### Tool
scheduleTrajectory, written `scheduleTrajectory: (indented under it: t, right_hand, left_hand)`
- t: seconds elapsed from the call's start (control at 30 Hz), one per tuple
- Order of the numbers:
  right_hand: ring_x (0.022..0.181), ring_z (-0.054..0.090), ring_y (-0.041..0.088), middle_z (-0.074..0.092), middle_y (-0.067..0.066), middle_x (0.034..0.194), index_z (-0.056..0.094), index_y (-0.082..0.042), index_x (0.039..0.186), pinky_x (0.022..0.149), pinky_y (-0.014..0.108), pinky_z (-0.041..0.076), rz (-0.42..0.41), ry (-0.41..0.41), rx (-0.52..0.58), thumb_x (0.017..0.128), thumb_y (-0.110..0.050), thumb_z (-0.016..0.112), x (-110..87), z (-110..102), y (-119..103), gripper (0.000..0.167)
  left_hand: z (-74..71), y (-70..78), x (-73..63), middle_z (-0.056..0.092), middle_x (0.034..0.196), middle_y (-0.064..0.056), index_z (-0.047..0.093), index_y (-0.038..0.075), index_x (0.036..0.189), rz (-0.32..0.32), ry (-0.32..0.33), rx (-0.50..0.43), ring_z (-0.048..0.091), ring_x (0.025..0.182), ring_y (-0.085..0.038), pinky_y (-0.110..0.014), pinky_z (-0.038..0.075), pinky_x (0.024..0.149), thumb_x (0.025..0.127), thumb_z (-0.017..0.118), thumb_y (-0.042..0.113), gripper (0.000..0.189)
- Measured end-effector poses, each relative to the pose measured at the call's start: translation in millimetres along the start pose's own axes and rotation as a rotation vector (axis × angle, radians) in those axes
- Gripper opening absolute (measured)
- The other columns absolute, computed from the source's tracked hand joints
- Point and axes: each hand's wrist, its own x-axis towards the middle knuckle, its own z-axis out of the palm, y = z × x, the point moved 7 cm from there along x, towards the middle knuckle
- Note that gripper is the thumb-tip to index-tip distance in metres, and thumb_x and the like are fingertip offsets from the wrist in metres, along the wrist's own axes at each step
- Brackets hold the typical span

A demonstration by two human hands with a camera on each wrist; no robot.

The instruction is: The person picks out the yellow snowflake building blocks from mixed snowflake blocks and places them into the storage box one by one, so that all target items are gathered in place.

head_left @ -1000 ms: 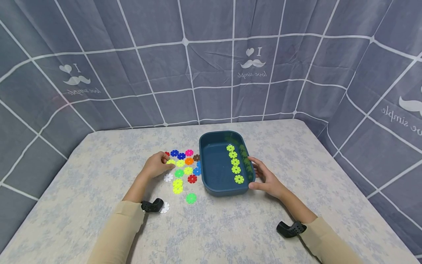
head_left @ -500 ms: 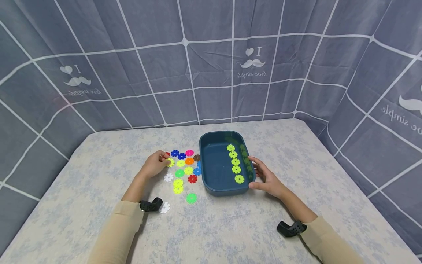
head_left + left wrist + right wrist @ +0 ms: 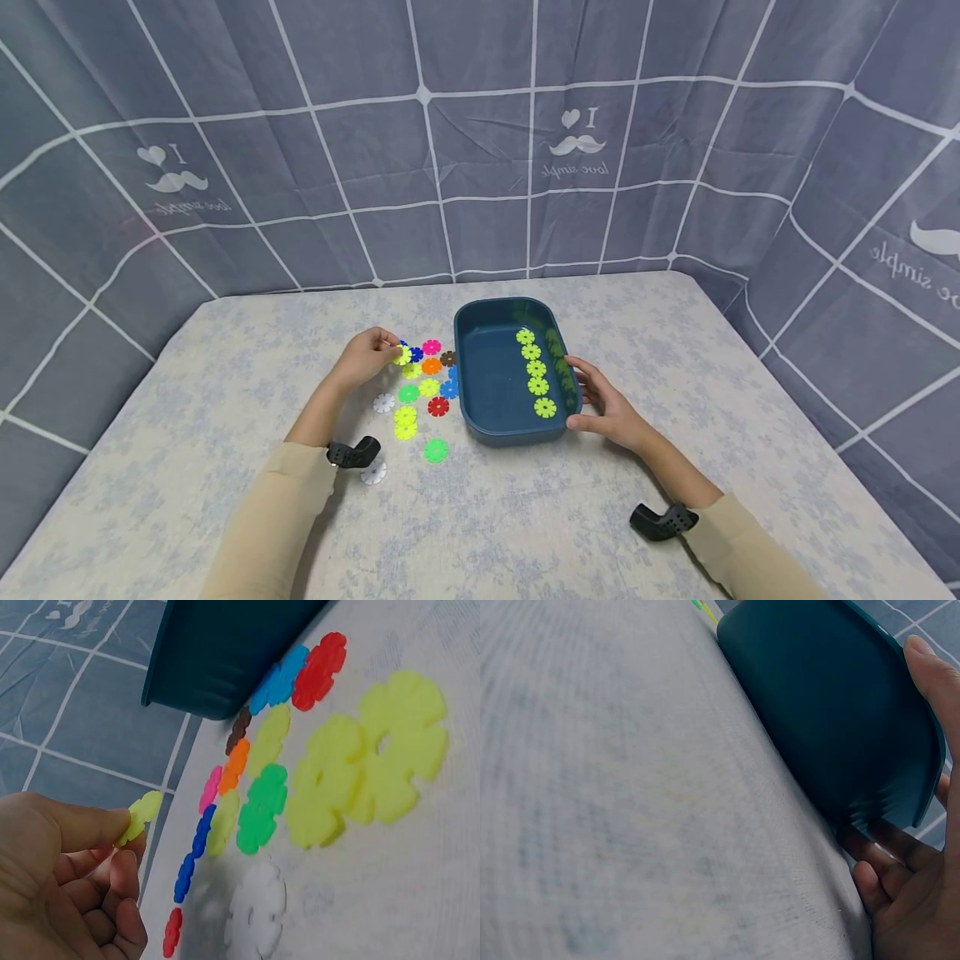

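Note:
My left hand [image 3: 365, 358] pinches a yellow snowflake disc [image 3: 141, 817] between thumb and index finger, lifted above the table. Below and around it lies a flat group of notched plastic discs, including a pink one [image 3: 431, 347], an orange one [image 3: 431, 366], a green one [image 3: 408, 393] and a red one [image 3: 438, 406]. A dark teal plastic bin [image 3: 491, 375] stands to the right of the group. Inside, several yellow discs [image 3: 536, 367] form a line along its right side. My right hand [image 3: 609, 414] holds the bin's right side, thumb near the front corner and fingers bent against the wall.
The table [image 3: 525, 517] has a pale floral cloth. A lone green disc [image 3: 436, 451] and a white disc [image 3: 373, 472] lie nearer the front. A grey checked curtain [image 3: 480, 150] hangs behind and at both sides. Each wrist wears a black camera mount [image 3: 663, 522].
My left hand has taken the yellow disc from the group's left edge, raised it and moved slightly right and away. My right hand and the bin have stayed in place.

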Motion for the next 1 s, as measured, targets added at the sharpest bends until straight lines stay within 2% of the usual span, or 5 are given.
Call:
scheduleTrajectory:
  t: [0.13, 0.3, 0.6, 0.8, 1.0]
  right_hand:
    - [0.122, 0.045, 0.045, 0.034, 0.031, 0.145, 0.022, -0.011, 0.154, 0.095, 0.028, 0.041, 0.004, 0.002, -0.002, 0.086, -0.029, 0.075, -0.1, 0, 0, 0.088]
    - [0.123, 0.044, 0.046, 0.033, 0.031, 0.145, 0.022, -0.011, 0.155, 0.095, 0.028, 0.041, 0.000, 0.002, -0.002, 0.086, -0.030, 0.075, 0.0, -1, 0, 0.088]
    - [0.124, 0.042, 0.047, 0.033, 0.031, 0.145, 0.021, -0.010, 0.154, 0.095, 0.026, 0.041, -0.008, 0.000, 0.007, 0.087, -0.028, 0.074, 0.1, -1, 0, 0.088]
    - [0.122, 0.044, 0.046, 0.033, 0.032, 0.145, 0.020, -0.010, 0.154, 0.094, 0.026, 0.042, -0.005, -0.004, 0.012, 0.087, -0.025, 0.074, 0.4, 0, 0, 0.087]
    - [0.120, 0.046, 0.046, 0.033, 0.031, 0.145, 0.021, -0.009, 0.154, 0.094, 0.027, 0.042, -0.002, -0.004, 0.013, 0.087, -0.022, 0.074, 0.8, 0, 0, 0.087]
  left_hand:
    - [4.9, 3.7, 5.4, 0.056, 0.086, -0.009, 0.056, -0.004, 0.108, -0.016, -0.008, 0.008, 0.048, 0.073, -0.018, -0.028, 0.040, 0.063, 0.096, 0.058, 0.011, 0.019]
    - [10.1, 12.9, 9.0, 0.057, 0.088, -0.010, 0.055, -0.004, 0.109, 0.005, -0.020, -0.003, 0.052, 0.080, -0.027, -0.031, 0.041, 0.068, 0.098, 0.057, 0.011, 0.019]
    - [16.5, 28.3, 14.3, 0.059, 0.091, -0.012, 0.056, -0.004, 0.109, 0.017, -0.010, -0.022, 0.055, 0.084, -0.032, -0.031, 0.043, 0.069, 0.097, 0.057, 0.011, 0.019]
    - [22.7, 37.4, 17.5, 0.058, 0.091, -0.013, 0.055, -0.005, 0.109, 0.018, -0.011, -0.061, 0.054, 0.088, -0.041, -0.042, 0.046, 0.077, 0.097, 0.057, 0.011, 0.019]
    - [28.9, 46.5, 21.4, 0.058, 0.092, -0.014, 0.055, -0.004, 0.110, 0.034, -0.020, -0.068, 0.053, 0.089, -0.041, -0.045, 0.046, 0.079, 0.098, 0.057, 0.011, 0.020]
